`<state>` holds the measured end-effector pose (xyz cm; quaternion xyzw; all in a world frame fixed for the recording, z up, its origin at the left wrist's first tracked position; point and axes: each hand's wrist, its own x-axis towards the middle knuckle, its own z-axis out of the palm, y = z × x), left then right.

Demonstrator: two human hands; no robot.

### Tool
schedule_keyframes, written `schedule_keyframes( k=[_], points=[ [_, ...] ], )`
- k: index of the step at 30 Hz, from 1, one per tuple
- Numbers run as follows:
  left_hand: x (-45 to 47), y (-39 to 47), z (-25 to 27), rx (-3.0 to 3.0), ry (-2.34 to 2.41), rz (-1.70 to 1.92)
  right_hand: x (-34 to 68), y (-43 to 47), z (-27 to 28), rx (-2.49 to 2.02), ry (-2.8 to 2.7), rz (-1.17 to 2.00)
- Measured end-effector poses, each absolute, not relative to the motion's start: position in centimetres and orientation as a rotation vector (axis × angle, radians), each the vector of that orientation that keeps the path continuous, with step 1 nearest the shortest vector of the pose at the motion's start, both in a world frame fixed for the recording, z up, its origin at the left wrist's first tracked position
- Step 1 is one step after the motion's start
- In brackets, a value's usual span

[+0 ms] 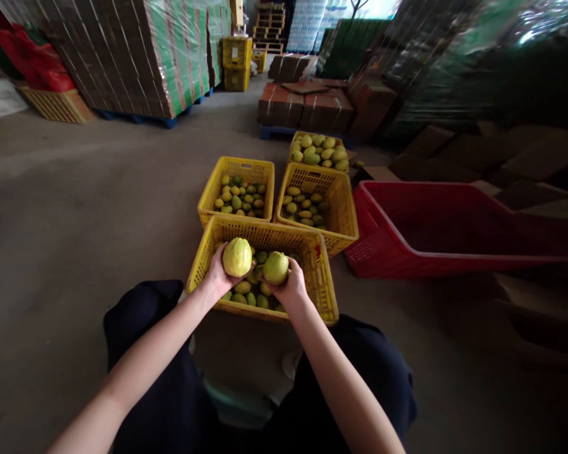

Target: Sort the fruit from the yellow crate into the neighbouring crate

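My left hand is closed around a pale yellow, faintly ribbed fruit, holding it from below and the left. In my right hand sits a smaller, greener round fruit, its fingers curled about the right side and underside. Both fruits are held up side by side, a little apart, above the nearest yellow crate. Several more green and yellow fruits lie inside that crate, partly hidden by my hands. I cannot tell the fruit's exact kind.
Behind the near crate stand a left yellow crate and a right yellow crate, both holding fruit. A fuller crate of fruit is farther back. A large red bin stands at right. Wrapped carton stacks stand beyond.
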<state>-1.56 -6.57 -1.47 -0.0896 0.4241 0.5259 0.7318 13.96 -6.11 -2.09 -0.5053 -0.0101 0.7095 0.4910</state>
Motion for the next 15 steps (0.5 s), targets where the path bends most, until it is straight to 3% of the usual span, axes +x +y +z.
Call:
schedule_keyframes(
  k=[15],
  points=[
    [-1.5, -6.6, -0.8, -0.206, 0.967, 1.213, 13.5, -6.4, -1.5, -1.319, 0.058, 1.716]
  ],
)
